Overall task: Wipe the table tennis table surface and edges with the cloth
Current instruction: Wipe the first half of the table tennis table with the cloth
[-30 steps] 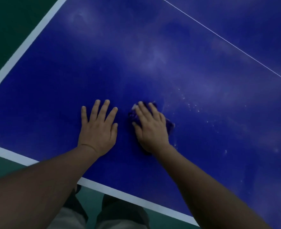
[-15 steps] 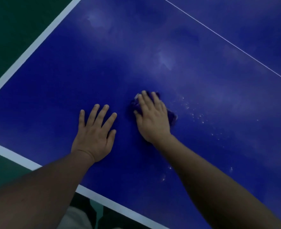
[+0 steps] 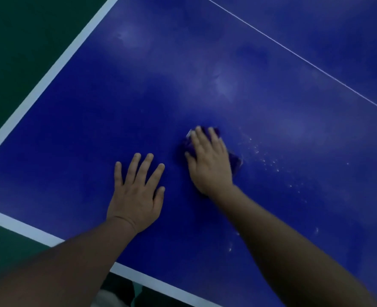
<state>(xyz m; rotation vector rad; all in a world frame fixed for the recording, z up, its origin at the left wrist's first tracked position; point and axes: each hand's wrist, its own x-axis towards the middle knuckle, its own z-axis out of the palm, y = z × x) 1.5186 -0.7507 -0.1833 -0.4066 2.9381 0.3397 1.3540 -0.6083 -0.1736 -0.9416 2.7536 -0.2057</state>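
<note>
Surface wipe in hand, near the corner; edges not yet done.
Right hand (image 3: 209,160) presses the cloth (image 3: 235,161) flat-fingered on the table (image 3: 76,134); left hand (image 3: 136,193) splayed, bracing. Next, probably: sweep rightward through specks (image 3: 269,161) (dust or droplets, unclear).

dim, bluish light, low contrast. pale patches of soft sheen on the table top (image 3: 216,89) toward 12 and 2 o'clock; light source not visible. forearms at 6 to 7 o'clock and 5 o'clock fall into deep shadow. right hand (image 3: 209,160) slightly motion-blurred, left hand (image 3: 136,191) sharper. the white edge line (image 3: 50,69) at 10 o'clock bows slightly. fine grain, compression softness overall.
</note>
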